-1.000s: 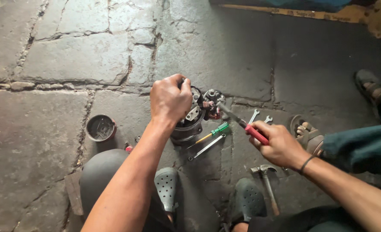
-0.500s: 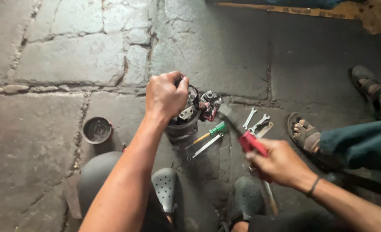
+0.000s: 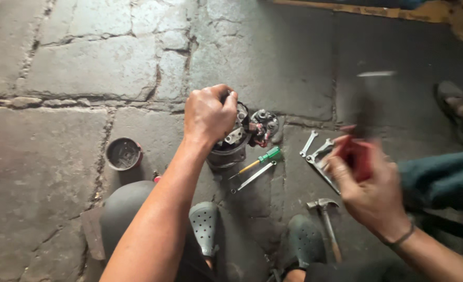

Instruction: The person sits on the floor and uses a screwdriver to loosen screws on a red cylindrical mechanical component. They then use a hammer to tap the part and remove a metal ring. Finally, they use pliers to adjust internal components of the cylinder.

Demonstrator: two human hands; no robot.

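Motor housing [image 3: 231, 149] on stone floor [image 3: 59, 156] near centre, left hand [image 3: 208, 115] clamped on top. Right hand [image 3: 370, 193] fisted round red-handled tool [image 3: 358, 156], blurred. Risk: swing glances off, strikes knuckles.

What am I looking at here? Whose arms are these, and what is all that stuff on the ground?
The picture comes from a camera worn on a person's head, looking down, so the two bare arms are that person's own. They seem to sit low over a cracked stone floor, with grey clogs on their feet.

The left hand grips the top of a round metal motor-like part standing on the floor. The right hand holds a red-handled tool, too blurred to identify.

On the floor lie a green-handled screwdriver, some wrenches, a hammer and a small round metal cup. At the right edge is another person's sandalled foot.
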